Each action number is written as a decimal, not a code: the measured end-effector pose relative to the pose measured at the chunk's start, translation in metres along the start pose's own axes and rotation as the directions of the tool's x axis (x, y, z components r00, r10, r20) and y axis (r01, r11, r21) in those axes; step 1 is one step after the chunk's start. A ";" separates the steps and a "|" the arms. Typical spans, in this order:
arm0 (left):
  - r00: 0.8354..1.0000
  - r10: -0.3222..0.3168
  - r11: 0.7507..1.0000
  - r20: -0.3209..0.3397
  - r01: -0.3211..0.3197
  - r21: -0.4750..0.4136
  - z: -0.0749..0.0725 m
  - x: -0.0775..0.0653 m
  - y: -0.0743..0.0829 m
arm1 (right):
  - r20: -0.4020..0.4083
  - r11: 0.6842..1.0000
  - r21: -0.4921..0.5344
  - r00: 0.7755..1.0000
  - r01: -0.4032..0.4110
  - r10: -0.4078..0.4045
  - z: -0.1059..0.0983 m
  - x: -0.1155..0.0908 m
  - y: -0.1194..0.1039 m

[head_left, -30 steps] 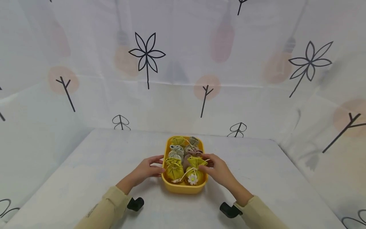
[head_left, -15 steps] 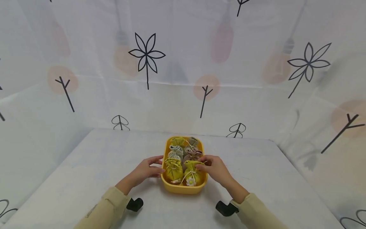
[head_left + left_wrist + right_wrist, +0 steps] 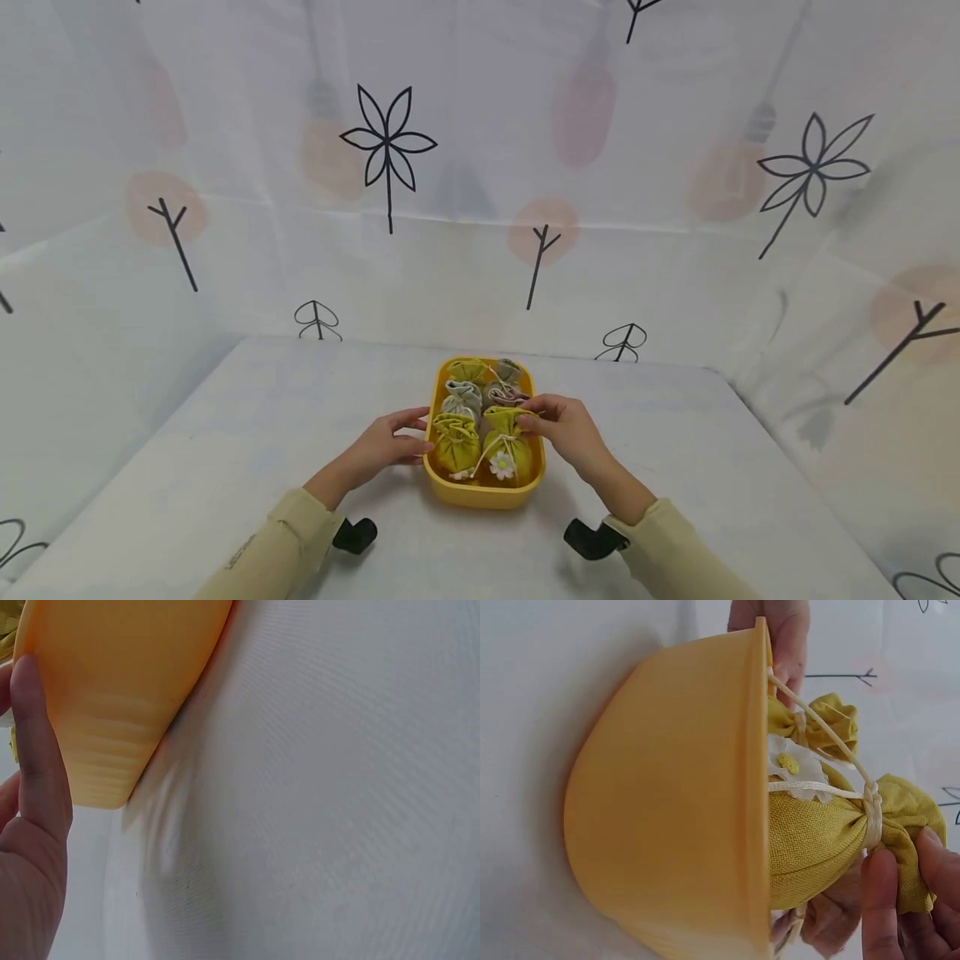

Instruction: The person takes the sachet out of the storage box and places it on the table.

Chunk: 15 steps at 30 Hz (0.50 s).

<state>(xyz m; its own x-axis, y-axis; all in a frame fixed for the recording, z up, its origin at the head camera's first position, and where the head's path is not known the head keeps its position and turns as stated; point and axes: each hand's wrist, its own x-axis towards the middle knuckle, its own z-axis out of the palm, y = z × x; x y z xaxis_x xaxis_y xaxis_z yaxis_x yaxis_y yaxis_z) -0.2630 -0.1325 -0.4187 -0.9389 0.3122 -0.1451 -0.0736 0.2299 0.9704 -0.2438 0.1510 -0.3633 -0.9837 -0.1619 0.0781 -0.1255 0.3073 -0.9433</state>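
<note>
A yellow plastic basin (image 3: pixel 480 497) stands on the table with several small drawstring pouches inside. At its front right, my right hand (image 3: pixel 566 429) pinches the gathered top of a yellow-green pouch (image 3: pixel 810 836) between thumb and fingers. That pouch has a cream cord and a white flower (image 3: pixel 502 465); its body stands partly above the rim in the right wrist view. My left hand (image 3: pixel 386 446) touches the basin's left side, its fingers fairly straight. Beside the held pouch sits another yellow-green pouch (image 3: pixel 457 446). Behind it lies a pale grey-blue pouch (image 3: pixel 462 397).
A white cloth covers the table (image 3: pixel 360 375), and a patterned curtain (image 3: pixel 465 283) hangs behind it. Farther back in the basin are a mauve pouch (image 3: pixel 506 396), a grey one (image 3: pixel 508 369) and another yellow-green one (image 3: pixel 467 371).
My right hand has shifted its hold on the pouch's top and raised it slightly. The pouch's flower has moved a little left and up. My left hand has stayed at the basin's side.
</note>
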 end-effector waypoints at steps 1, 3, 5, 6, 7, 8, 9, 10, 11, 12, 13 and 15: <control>1.000 -0.002 1.000 -0.001 0.002 0.001 0.000 0.000 0.000 | 0.002 1.000 0.007 1.000 0.005 -0.005 -0.001 0.000 -0.001; 1.000 -0.004 1.000 -0.002 0.004 0.001 0.001 0.000 0.000 | 0.007 1.000 0.023 1.000 0.017 -0.017 -0.002 -0.001 -0.003; 1.000 -0.008 1.000 -0.002 0.008 -0.004 0.001 0.000 0.000 | 0.010 0.999 0.036 1.000 0.028 -0.028 -0.004 -0.001 -0.005; 1.000 -0.010 1.000 -0.002 0.010 -0.007 0.002 0.000 0.000 | 0.007 0.999 0.046 1.000 0.029 -0.029 -0.004 -0.001 -0.006; 1.000 -0.011 1.000 -0.002 0.011 -0.009 0.002 0.000 0.000 | 0.005 0.998 0.048 0.999 0.035 -0.035 -0.005 -0.001 -0.007; 1.000 -0.013 1.000 -0.002 0.013 -0.011 0.002 0.000 0.000 | 0.000 0.998 0.054 0.999 0.035 -0.035 -0.006 0.000 -0.008; 1.000 -0.013 1.000 -0.002 0.013 -0.012 0.003 0.000 0.000 | -0.005 0.998 0.055 0.999 0.033 -0.033 -0.006 0.000 -0.009; 1.000 -0.013 1.000 -0.001 0.013 -0.014 0.003 0.000 0.001 | -0.013 0.998 0.059 0.999 0.031 -0.030 -0.007 0.000 -0.010; 1.000 -0.013 1.000 -0.001 0.013 -0.014 0.003 -0.001 0.001 | -0.017 0.998 0.058 0.999 0.031 -0.030 -0.007 0.001 -0.011; 1.000 -0.014 1.000 -0.003 0.014 -0.013 0.003 -0.001 0.002 | -0.020 0.998 0.060 0.999 0.031 -0.030 -0.008 0.002 -0.012; 1.000 -0.014 1.000 -0.005 0.014 -0.011 0.003 -0.001 0.002 | -0.019 0.998 0.056 0.999 0.033 -0.032 -0.008 0.002 -0.014; 1.000 -0.012 1.000 -0.011 0.012 -0.007 0.002 -0.001 0.003 | -0.019 0.998 0.054 0.999 0.034 -0.033 -0.009 0.004 -0.017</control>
<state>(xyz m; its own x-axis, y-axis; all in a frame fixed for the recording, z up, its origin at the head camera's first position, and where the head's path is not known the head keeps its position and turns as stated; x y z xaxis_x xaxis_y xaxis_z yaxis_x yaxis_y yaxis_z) -0.2613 -0.1304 -0.4163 -0.9414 0.2994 -0.1550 -0.0873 0.2276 0.9698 -0.2465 0.1536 -0.3444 -0.9812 -0.1545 0.1156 -0.1521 0.2505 -0.9561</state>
